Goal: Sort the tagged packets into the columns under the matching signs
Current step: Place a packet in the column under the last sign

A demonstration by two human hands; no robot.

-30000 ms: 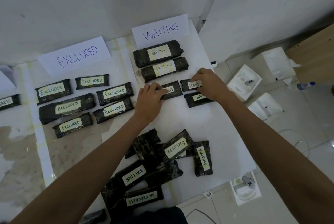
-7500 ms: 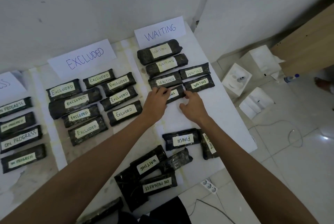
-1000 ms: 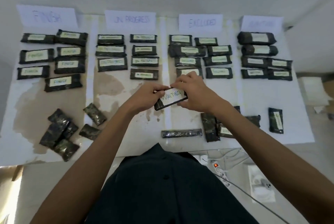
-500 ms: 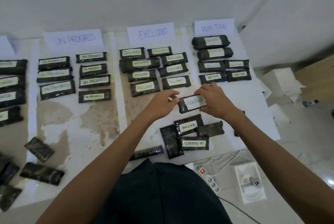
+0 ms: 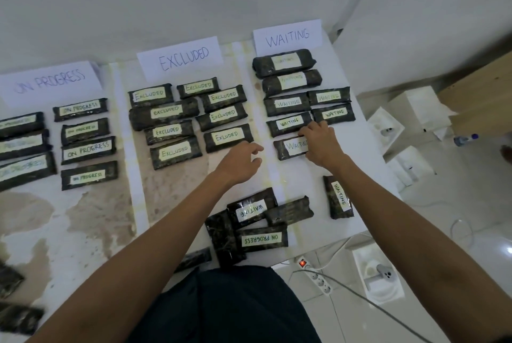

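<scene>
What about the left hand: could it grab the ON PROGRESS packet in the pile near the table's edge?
Probably yes. The left hand is empty, and the ON PROGRESS packet lies label up near the person, with nothing on it. Only the right hand is busy, holding a WAITING packet.

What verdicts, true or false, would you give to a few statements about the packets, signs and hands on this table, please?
1. The right hand holds a packet tagged WAITING in the column under the WAITING sign. True.
2. The left hand grips a packet. False: it is open and holds nothing.
3. The EXCLUDED sign stands right of the WAITING sign. False: it stands left of it.
4. An ON PROGRESS packet lies unsorted near the front edge of the table. True.
</scene>
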